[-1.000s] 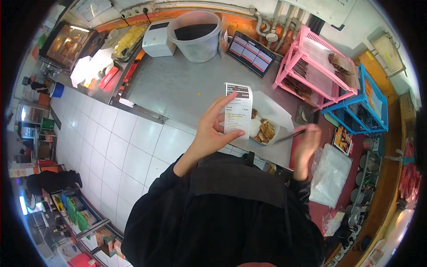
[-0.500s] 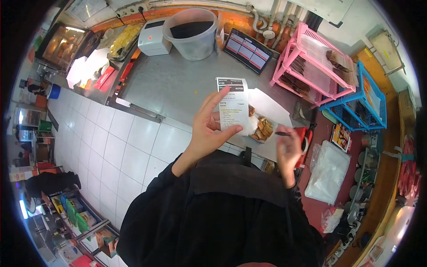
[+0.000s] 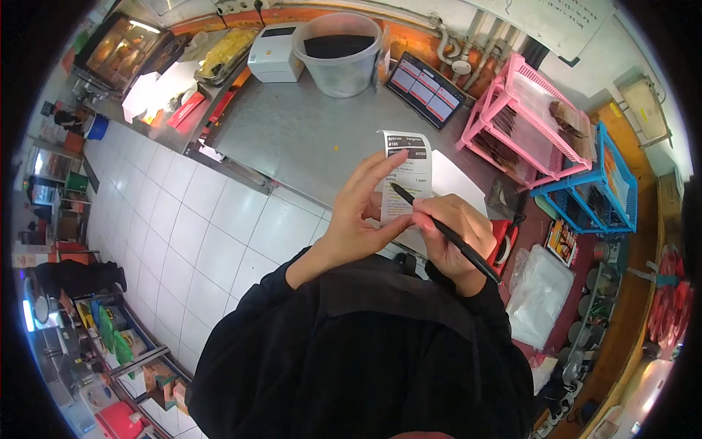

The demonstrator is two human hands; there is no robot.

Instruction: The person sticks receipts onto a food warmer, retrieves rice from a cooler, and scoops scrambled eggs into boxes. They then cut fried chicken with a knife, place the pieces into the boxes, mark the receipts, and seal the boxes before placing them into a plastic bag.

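My left hand (image 3: 358, 216) holds a printed receipt (image 3: 396, 208) upright over the counter's near edge, with fingers behind and over it and the thumb along its lower end. In my right hand (image 3: 461, 238) is a black pen (image 3: 468, 252), its tip against or just over the middle of the receipt's print. A white paper food box (image 3: 457, 179) lies open behind the receipt. My right hand and the paper cover most of the box, and its contents are hidden.
On the steel counter (image 3: 270, 132) stand a label printer (image 3: 276, 55), a clear bucket (image 3: 340, 77) and a tablet (image 3: 424, 91). Pink racks (image 3: 512, 121) and blue racks (image 3: 585, 201) are at the right. Plastic bags (image 3: 541, 293) lie nearer me.
My right hand has come left from beside the food box, bringing the pen to the receipt. The view has shifted slightly, and the food seen in the box is now covered.
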